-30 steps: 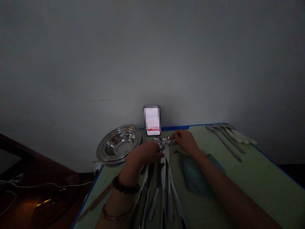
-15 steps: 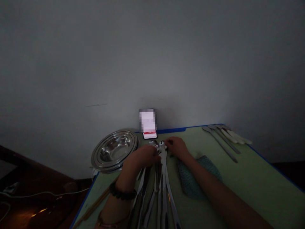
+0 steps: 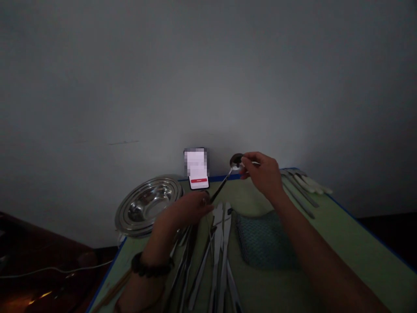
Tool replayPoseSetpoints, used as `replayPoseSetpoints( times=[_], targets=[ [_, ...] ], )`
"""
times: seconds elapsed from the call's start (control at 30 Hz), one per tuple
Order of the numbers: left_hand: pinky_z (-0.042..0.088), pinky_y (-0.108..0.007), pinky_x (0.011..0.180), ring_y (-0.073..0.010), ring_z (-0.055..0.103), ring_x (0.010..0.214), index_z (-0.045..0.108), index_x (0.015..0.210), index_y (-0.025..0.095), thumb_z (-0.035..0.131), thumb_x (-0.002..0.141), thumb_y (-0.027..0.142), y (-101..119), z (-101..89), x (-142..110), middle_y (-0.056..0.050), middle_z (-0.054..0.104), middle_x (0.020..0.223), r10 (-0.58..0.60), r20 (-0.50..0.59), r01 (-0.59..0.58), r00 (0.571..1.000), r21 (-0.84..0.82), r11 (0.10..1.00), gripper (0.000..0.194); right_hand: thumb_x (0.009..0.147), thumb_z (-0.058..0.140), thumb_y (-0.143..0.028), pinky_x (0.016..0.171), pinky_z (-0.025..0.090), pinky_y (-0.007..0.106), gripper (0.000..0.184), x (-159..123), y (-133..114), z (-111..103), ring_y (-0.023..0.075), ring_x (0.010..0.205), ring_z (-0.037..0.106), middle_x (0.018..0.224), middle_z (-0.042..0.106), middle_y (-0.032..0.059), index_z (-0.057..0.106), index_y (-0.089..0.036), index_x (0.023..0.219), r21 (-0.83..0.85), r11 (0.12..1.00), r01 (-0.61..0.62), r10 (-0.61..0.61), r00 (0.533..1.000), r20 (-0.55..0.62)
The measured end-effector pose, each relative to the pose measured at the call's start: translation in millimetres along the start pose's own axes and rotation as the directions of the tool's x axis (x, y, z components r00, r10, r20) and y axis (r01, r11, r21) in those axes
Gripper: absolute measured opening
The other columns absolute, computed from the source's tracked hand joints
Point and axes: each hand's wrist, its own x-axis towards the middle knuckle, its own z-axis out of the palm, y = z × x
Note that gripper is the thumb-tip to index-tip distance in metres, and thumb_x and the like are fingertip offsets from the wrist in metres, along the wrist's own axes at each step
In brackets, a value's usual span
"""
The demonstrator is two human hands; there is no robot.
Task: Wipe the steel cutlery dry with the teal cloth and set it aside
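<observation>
My right hand (image 3: pixel 263 171) pinches a metal spoon (image 3: pixel 236 161) by its bowl, above the back edge of the table. The spoon's dark handle slants down leftward, its end close to the fingertips of my left hand (image 3: pixel 192 208). My left hand is closed at the bowl end of another spoon (image 3: pixel 206 198), mostly hidden by the fingers. Below and beside it, several long metal table knives (image 3: pixel 224 256) and other cutlery (image 3: pixel 187 265) lie side by side, handles toward me. A green-blue knitted cloth (image 3: pixel 263 241) lies under my right forearm.
Nested steel bowls (image 3: pixel 120 217) stand at the left. A lit phone (image 3: pixel 198 171) leans on the wall. Several utensils (image 3: pixel 301 191), some with white handles, lie at the back right. Wooden chopsticks (image 3: pixel 114 291) lie at the front left of the green table (image 3: pixel 345 248).
My right hand has lifted a spoon from the cutlery and moved up and to the right with it. My left hand stays over the pile. The view has shifted slightly.
</observation>
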Motion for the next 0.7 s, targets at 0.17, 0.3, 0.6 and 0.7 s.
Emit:
replayPoseSetpoints(
  times=[0.17, 0.3, 0.6, 0.7],
  targets=[
    [0.047, -0.023, 0.075, -0.0132, 0.061, 0.085, 0.052, 0.104, 0.017, 0.03, 0.093, 0.039, 17.9, -17.4, -16.2, -0.005, 0.065, 0.094, 0.184, 0.002, -0.173, 0.983, -0.33, 0.928, 0.033, 0.08, 0.054, -0.03, 0.051, 0.055, 0.023, 0.018, -6.3, -24.3, -1.3, 0.01, 0.05, 0.063, 0.075, 0.066, 0.0029, 0.057, -0.014, 0.087, 0.199, 0.979, 0.044, -0.051, 0.998, 0.028],
    [0.048, -0.024, 0.061, -0.0119, 0.059, 0.061, 0.052, 0.101, 0.017, 0.021, 0.094, 0.037, 19.1, -14.8, -15.7, -0.001, 0.063, 0.069, 0.117, 0.079, -0.086, 0.99, -0.325, 0.942, 0.037, 0.084, 0.047, -0.03, 0.051, 0.055, 0.026, 0.025, -10.1, -26.3, -2.8, 0.014, 0.064, 0.066, 0.094, 0.066, 0.0076, 0.05, -0.016, 0.105, 0.152, 0.988, 0.035, -0.066, 0.977, 0.204],
    [0.043, -0.03, 0.076, -0.0197, 0.059, 0.081, 0.062, 0.079, 0.017, 0.035, 0.086, 0.039, 6.1, -15.5, -13.2, -0.005, 0.065, 0.081, -0.025, 0.047, 0.03, 0.999, -0.1, 0.995, 0.036, 0.056, 0.076, -0.027, 0.074, 0.048, 0.037, 0.044, -26.1, 16.3, -11.4, 0.0277, 0.091, 0.063, 0.101, 0.068, 0.0106, 0.066, -0.019, 0.098, -0.542, 0.792, 0.282, 0.225, 0.689, 0.689],
    [0.044, -0.029, 0.07, -0.0192, 0.058, 0.075, 0.06, 0.075, 0.016, 0.03, 0.087, 0.04, 8.7, -19.5, -16.7, -0.005, 0.063, 0.076, -0.072, 0.028, 0.074, 0.997, -0.086, 0.994, 0.04, 0.044, 0.08, -0.022, 0.063, 0.048, 0.035, 0.041, -28.6, 24.2, -6.3, 0.0275, 0.079, 0.065, 0.087, 0.07, 0.0095, 0.07, -0.018, 0.084, -0.608, 0.739, 0.29, 0.316, 0.648, 0.693]
  ],
)
